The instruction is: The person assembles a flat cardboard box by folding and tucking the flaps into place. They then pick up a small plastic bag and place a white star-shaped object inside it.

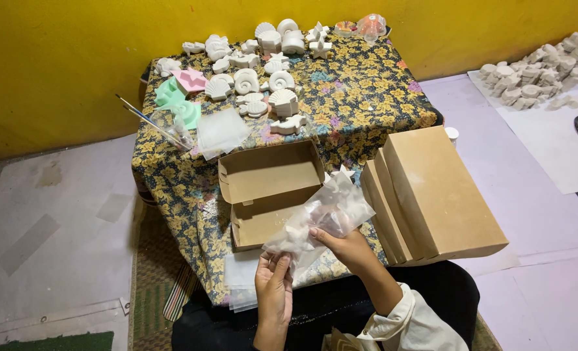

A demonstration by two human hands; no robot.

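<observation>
Both hands on the wrap (321, 218), a crumpled sheet of clear film with a white cast piece inside, shape not readable through the film. Left hand (274, 286): grip pressed together, fingertips pinching the wrap's lower edge. Right hand (349, 246): grip closed on the wrap from underneath, thumb on top. Wrap is held in the air, not resting on anything.

Just beyond my grip: open box (269, 192), brown card, lid flap up, nothing visible inside. The wrap overlaps its near right corner in view; can't tell if they touch.

Right of my right hand: stack of closed boxes (435, 195), same brown card, leaning one on another, near end overhanging the surface edge.

Below my left hand: loose film sheets (243, 276) hanging off the near edge of the surface (367, 97), which has a floral cloth over it.

Far side, well apart from the grip: group of white shells (263, 81), plus starfish shapes, all unpainted casts. Left of those: green and pink moulds (182, 94), a brush (147, 121) in a clear cup, another film square (221, 133).

Far right on the floor, well away: pile of more casts (542, 68) on a white sheet.
</observation>
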